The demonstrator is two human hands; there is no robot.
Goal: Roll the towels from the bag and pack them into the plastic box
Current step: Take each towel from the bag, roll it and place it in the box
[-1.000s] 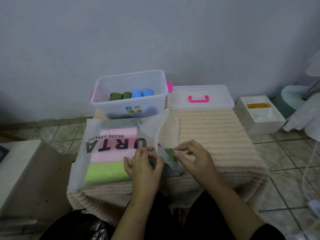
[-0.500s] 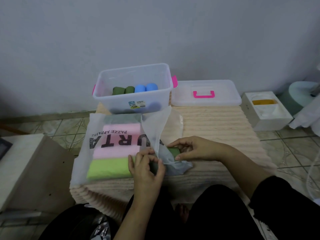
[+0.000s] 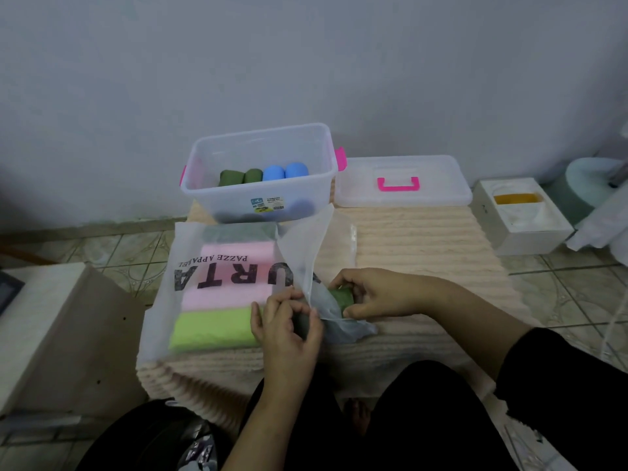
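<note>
Here both hands grip one dark green towel (image 3: 341, 297) at the bag (image 3: 190, 253) mouth: left hand (image 3: 285, 322) curls round its near end, right hand (image 3: 377, 295) pinches the far end. Just left of the grip, pink and lime towels lie inside the bag. Beyond the grip, the box (image 3: 261, 173) holds two green and two blue rolls; lid (image 3: 401, 181) beside it.

One view only: head cam, worn, looking forward and steeply down from above the lap. Wide angle, edges bend. Close to the hands; box (image 3: 261, 171) sits upper centre, farther off, against the wall (image 3: 306, 62) the camera faces. Lid (image 3: 401, 180) right of the box, bag (image 3: 224, 277) just nearer than it, floor tiles either side. No second view to overlap.
</note>
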